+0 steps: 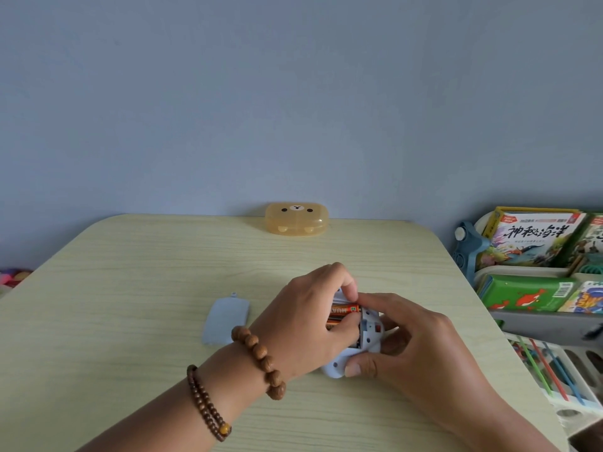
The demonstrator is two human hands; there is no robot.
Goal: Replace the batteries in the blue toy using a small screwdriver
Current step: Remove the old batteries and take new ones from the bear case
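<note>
Left hand (303, 321) curled over the open back of the blue toy (370, 334), forefinger hooked down from the far side, thumb pressing up from the near side, pinching an orange battery (346, 310) laid crosswise in the compartment. More orange just nearer than it, mostly hidden under the thumb; impossible to tell whether a second cell.

Right hand (417, 350) wrapped round the toy from the right, thumb flat against its rounded near end, forefinger reaching over to touch the battery's right tip, other fingers curled behind the body. Toy resting low over the table (130, 272), right of centre, clasped between both hands.

On the left wrist, a bracelet of large wooden beads (257, 363); nearer along the forearm, a double strand of small dark beads (208, 402).

Just left of the left hand, apart from it, the pale blue battery cover (225, 318), lying flat with its tab pointing far.

At the far edge of the table against the wall, an amber bear-faced case (296, 219), closed.

Off the table's right side, a rack of picture books (535, 243); nearer, a white tray of coloured sticks (548, 370).
</note>
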